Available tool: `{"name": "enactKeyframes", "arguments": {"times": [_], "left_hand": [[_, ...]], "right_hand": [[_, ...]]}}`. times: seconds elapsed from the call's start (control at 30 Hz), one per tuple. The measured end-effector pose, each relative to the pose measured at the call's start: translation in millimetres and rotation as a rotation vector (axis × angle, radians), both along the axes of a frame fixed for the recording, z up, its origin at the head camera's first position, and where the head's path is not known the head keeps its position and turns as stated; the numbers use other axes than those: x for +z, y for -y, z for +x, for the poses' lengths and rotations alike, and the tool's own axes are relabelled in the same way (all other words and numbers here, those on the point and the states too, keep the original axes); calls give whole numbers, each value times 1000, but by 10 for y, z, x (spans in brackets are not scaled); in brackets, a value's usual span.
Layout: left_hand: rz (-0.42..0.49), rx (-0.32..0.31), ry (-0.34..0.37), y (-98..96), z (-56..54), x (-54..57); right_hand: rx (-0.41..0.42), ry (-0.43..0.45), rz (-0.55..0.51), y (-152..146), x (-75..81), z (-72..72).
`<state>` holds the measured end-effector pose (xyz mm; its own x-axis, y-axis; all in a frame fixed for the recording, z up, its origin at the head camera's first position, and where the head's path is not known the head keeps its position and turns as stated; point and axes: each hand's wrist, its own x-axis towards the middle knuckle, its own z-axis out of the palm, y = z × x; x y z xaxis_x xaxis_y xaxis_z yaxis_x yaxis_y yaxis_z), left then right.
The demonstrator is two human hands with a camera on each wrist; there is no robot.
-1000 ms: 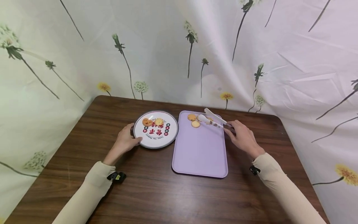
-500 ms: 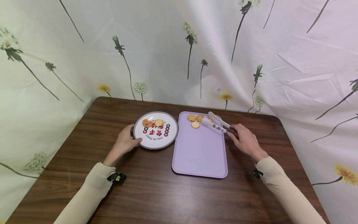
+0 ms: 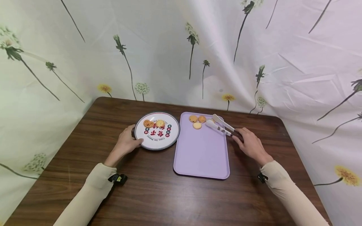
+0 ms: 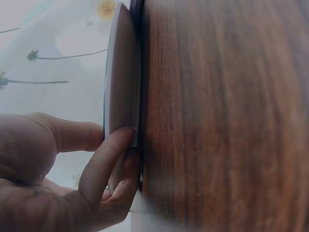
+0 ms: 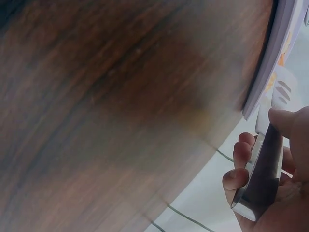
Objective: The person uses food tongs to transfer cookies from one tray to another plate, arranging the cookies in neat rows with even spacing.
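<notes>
My left hand [image 3: 127, 141] grips the left rim of a white plate [image 3: 147, 142] with printed red characters, thumb on top and fingers beneath, as the left wrist view shows. On the plate lie a pretzel-shaped cookie [image 3: 148, 123] and a pale round cookie [image 3: 160, 123]. In my right hand [image 3: 250, 144] is a pair of tongs [image 5: 265, 169] with white heads and a metal handle. Their spread tips hang over the upper right of the lilac tray [image 3: 200, 157], around a cookie that they partly hide. Left of them sit a dotted cookie [image 3: 193, 119], a swirled cookie [image 3: 202, 119] and a plain cookie [image 3: 197, 125].
Plate and tray stand side by side on a dark wooden table [image 3: 158, 194], the plate's right rim close to the tray's left edge. A white curtain [image 3: 164, 62] with printed dandelions hangs behind the table and along its sides.
My right hand has drawn the tongs to the right and slightly toward me, bringing the swirled cookie into full sight. My left hand and the plate have stayed in place.
</notes>
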<state>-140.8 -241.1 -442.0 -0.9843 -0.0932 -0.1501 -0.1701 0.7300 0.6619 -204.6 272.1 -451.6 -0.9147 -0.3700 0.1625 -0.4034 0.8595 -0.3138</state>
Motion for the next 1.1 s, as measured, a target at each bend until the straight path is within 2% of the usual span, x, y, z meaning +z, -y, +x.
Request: {"name": "enactKeyframes", "arguments": {"times": [0.37,0.7,1.1], "left_hand": [[13,8,0,-2,-3,-32],[21,8,-1,6,13,-6],[6,9,8,-8,7,8]], "right_hand": [[9,-102,16,79,6,-3],[5,-114,2,123,23,31],[4,-175,-19,132,50,47]]}}
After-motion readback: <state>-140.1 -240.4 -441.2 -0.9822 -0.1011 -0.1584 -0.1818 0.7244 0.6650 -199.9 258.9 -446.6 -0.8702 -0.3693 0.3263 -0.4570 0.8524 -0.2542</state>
